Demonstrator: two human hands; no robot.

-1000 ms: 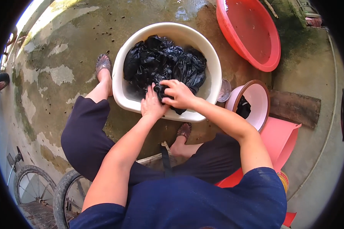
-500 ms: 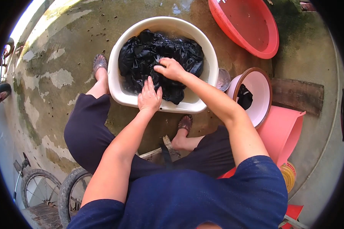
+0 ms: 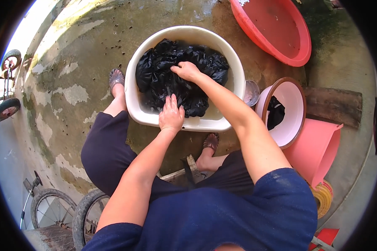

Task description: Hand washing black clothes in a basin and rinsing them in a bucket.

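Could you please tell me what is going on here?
A person is handling wet black cloth in a white tub. The left hand lies open at the near rim, fingers over the cloth; the right hand reaches farther in, its grip unclear. To the right, a brown-rimmed basin holds another black piece, and a red basin stands beyond.

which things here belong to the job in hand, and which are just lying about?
In the job:
black wet cloth, under left hand and right hand
white tub holding it
brown-rimmed basin, perhaps: dark cloth in it too

Lying about, it seems:
red basin
pink bucket
wooden board
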